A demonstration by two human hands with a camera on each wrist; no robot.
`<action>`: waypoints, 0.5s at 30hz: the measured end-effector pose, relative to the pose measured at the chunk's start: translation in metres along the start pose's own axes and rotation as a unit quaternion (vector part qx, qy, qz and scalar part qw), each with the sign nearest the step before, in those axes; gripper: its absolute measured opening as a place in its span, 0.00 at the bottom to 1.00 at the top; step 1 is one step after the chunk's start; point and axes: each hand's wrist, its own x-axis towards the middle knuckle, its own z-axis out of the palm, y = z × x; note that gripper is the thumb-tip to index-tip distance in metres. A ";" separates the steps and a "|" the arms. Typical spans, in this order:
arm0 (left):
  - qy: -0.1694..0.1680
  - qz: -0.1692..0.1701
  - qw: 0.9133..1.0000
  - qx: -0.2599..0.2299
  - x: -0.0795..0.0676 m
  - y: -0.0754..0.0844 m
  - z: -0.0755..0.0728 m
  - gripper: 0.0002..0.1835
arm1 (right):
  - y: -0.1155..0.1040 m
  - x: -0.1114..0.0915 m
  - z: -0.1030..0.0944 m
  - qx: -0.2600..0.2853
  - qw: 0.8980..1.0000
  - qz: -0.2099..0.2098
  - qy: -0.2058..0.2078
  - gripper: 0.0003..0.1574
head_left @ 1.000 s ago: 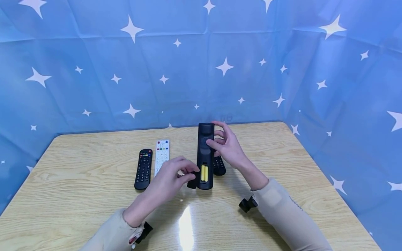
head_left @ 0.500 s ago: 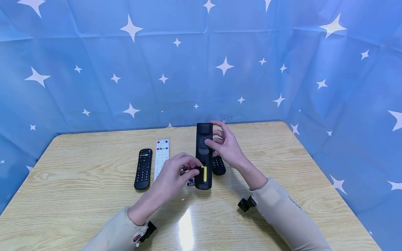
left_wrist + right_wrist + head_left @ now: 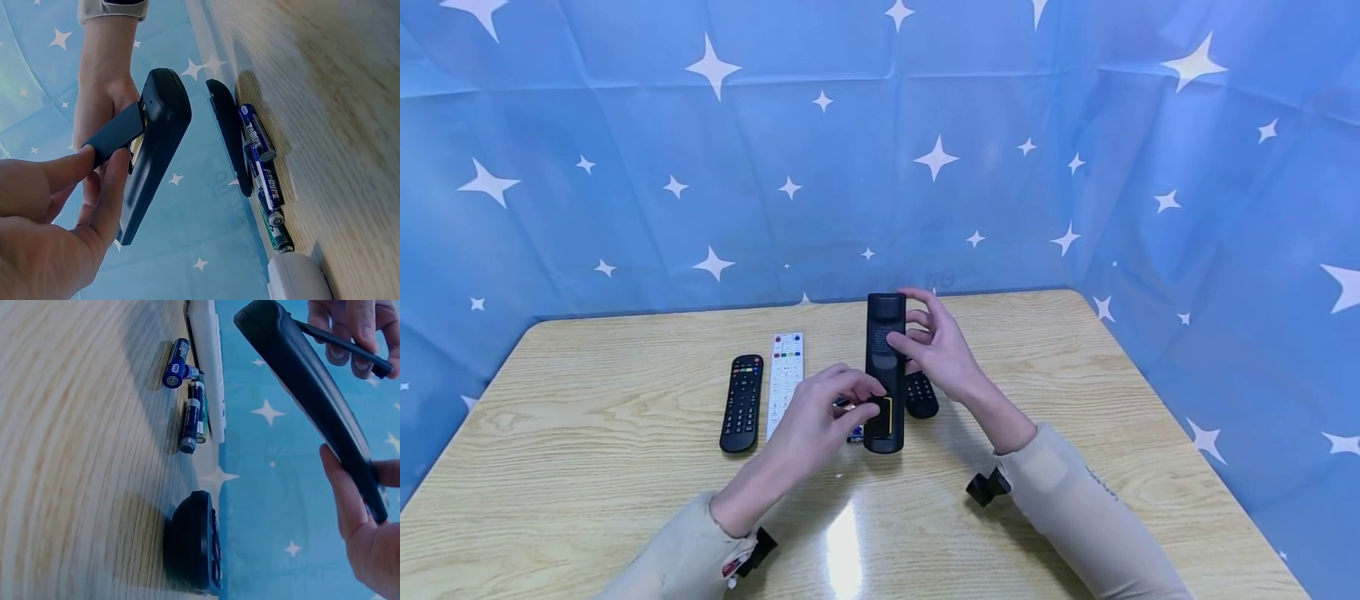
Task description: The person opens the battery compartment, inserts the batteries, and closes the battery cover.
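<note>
My right hand [image 3: 946,352] grips the upper part of a black remote control [image 3: 883,367], back side toward me, raised off the table. My left hand [image 3: 816,421] pinches a black battery cover [image 3: 115,133] between thumb and fingers. One end of the cover meets the remote's battery compartment, and the other end tilts outward, as the right wrist view shows. A thin strip of a yellow battery [image 3: 891,415] shows beside the cover; the rest of the compartment is hidden.
Left of the hands lie a black remote [image 3: 742,404] and a white remote [image 3: 786,367]. Another black remote [image 3: 922,396] lies behind the held one. Several loose batteries [image 3: 269,184] rest on the wooden table [image 3: 587,417]. A blue starry curtain [image 3: 865,167] hangs behind.
My left hand has brought the battery cover rightward from beside the remote onto its compartment, hiding most of the yellow batteries. The held remote has shifted slightly left.
</note>
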 end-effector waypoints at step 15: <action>-0.003 0.001 1.000 0.005 -0.001 0.000 0.003 0.10 | 0.000 0.001 0.001 0.008 1.000 0.003 -0.004 0.38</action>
